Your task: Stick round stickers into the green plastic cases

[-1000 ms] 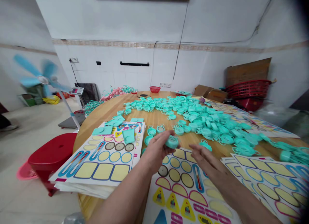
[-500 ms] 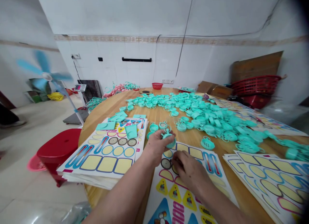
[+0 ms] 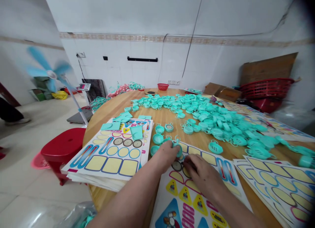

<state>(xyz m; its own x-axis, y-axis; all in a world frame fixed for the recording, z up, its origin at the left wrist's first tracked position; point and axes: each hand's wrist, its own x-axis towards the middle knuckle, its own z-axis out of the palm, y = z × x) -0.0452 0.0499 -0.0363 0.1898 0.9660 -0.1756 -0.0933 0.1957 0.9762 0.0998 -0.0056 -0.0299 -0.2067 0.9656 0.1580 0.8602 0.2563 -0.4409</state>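
My left hand (image 3: 167,155) is closed on a teal plastic clock-shaped piece (image 3: 177,148), held just above the top edge of a colourful sticker sheet (image 3: 197,195) in front of me. My right hand (image 3: 200,174) rests on that sheet with its fingertips pinched at a round dark sticker (image 3: 176,165); whether they hold anything is hidden. Both hands almost touch. A few teal pieces (image 3: 157,138) lie just left of my left hand.
A large pile of teal pieces (image 3: 216,123) covers the round wooden table (image 3: 169,118). Stacks of sticker sheets lie at left (image 3: 110,152) and right (image 3: 280,178). A red stool (image 3: 61,149), a spinning blue fan (image 3: 49,73) and red baskets (image 3: 268,85) stand around.
My left hand has lowered the teal piece toward the sheet. My right hand came down from open above the sheet and now pinches at a round sticker. The view shifted slightly.
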